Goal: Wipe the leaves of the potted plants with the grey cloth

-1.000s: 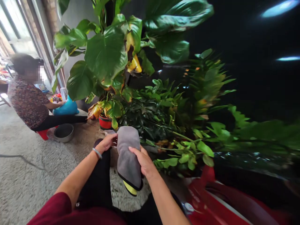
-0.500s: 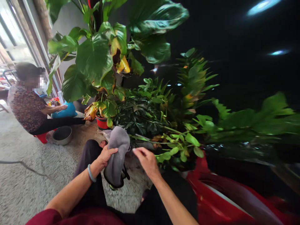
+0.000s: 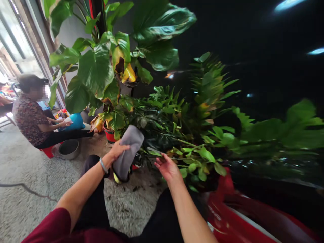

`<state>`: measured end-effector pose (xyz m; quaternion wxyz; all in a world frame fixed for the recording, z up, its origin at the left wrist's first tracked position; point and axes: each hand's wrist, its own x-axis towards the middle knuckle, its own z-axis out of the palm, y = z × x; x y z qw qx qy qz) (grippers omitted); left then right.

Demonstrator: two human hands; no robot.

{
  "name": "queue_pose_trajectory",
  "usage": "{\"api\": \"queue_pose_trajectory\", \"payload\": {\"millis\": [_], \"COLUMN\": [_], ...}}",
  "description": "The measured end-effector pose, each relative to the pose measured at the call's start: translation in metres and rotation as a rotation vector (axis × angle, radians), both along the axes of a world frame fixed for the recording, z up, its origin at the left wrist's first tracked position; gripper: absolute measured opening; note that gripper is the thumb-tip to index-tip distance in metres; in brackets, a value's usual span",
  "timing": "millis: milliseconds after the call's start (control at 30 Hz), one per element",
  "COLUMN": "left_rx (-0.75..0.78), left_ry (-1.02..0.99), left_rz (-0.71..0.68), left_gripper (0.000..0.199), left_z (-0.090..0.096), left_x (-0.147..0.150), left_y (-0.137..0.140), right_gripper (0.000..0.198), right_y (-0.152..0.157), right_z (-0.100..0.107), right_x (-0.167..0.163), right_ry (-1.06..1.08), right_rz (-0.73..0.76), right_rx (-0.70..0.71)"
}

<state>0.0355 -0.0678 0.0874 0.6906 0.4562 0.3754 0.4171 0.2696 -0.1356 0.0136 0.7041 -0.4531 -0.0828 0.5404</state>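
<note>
My left hand (image 3: 116, 152) is closed on a limp grey cloth piece (image 3: 132, 143), thumb across its face. The cloth has dark edging, and a yellow-green bit shows at its lower end. Its exact kind I cannot make out. Apart from it, to the right, my right hand (image 3: 169, 168) is turned partly palm up with loosely bent, parted fingers and nothing visible in them. Leafy green stems (image 3: 194, 162) lie just behind that hand.
A large potted plant (image 3: 97, 71) with yellowing leaves stands ahead in a red pot (image 3: 109, 135). Another person (image 3: 31, 114) sits at left by a grey basin (image 3: 69, 149) and a blue bag (image 3: 77, 121). A glossy red object (image 3: 227, 209) is close on my right.
The grey cloth has been raised and tilted to the upper right in my left hand. My right hand has moved right, away from the cloth, and its pinched fingers have opened.
</note>
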Motion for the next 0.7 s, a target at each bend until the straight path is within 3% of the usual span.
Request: {"api": "queue_pose_trajectory", "payload": {"millis": [67, 133, 233, 300, 367, 467, 600, 700], "left_rx": [-0.042, -0.047, 0.031, 0.09, 0.095, -0.001, -0.125, -0.08], "left_ry": [-0.024, -0.062, -0.132, -0.204, -0.201, -0.028, 0.108, 0.003], "left_rz": [-0.097, -0.107, 0.007, 0.102, 0.147, 0.117, -0.185, -0.16], "left_gripper": [0.042, 0.042, 0.041, 0.044, 0.044, 0.042, 0.04, 0.042], "left_z": [-0.022, -0.022, 0.013, 0.039, 0.048, 0.024, -0.019, -0.006], "left_x": [-0.019, -0.039, -0.051, -0.042, -0.027, -0.015, -0.045, -0.065], "left_y": [-0.022, -0.033, -0.018, 0.008, 0.032, 0.036, -0.006, -0.017], "right_gripper": [0.006, 0.005, 0.007, 0.008, 0.007, 0.005, 0.004, 0.004], "right_y": [-0.001, -0.002, 0.0, 0.002, 0.004, 0.005, 0.0, -0.005], "right_z": [-0.005, -0.009, -0.011, -0.011, -0.012, -0.019, -0.032, -0.037], "right_x": [0.001, 0.0, -0.003, -0.005, -0.006, -0.005, 0.002, 0.007], "right_ry": [0.031, 0.048, 0.059, 0.06, 0.057, 0.04, -0.007, -0.039], "right_rz": [-0.002, -0.002, -0.023, -0.037, -0.041, -0.037, -0.016, 0.001], "right_rx": [0.019, 0.035, 0.059, 0.063, 0.056, 0.016, -0.116, -0.171]}}
